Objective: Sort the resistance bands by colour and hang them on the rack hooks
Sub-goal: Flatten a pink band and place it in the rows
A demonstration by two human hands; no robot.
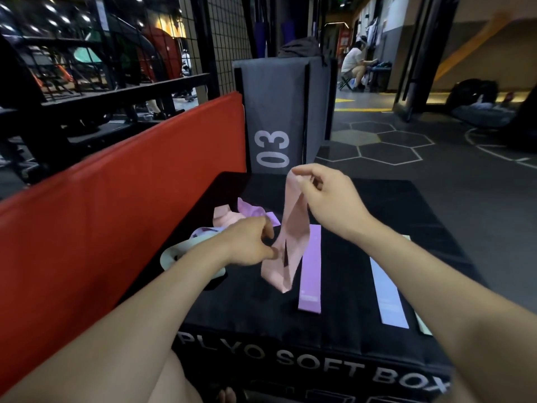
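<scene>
Both of your hands are on the same pink band (290, 225): your right hand (325, 196) pinches its upper end between thumb and fingertips and lifts it above the black plyo box (334, 338), while your left hand (252, 242) pinches the lower part of the loop at its left edge. Between the two grips the band hangs as a twisted, drooping loop, its bottom fold dangling just over the box top.

On the box top lie the other bands. A purple band (310, 274) lies flat and straight just right of the dangling pink loop, running away from you. Further right — well apart from it — a pale lavender band (388, 295) lies flat in the same direction, and a thin pale green strip (422, 327) shows at the box's right edge, mostly hidden by your right forearm.

Behind your left hand sits a loose heap: another pink band (225, 219), a crumpled purple one (255, 213), and a mint-green band (174, 254) curling under your left forearm.

A red padded mat (116, 205) stands along the left of the box, and a grey box marked 03 (279, 117) rises behind it.
</scene>
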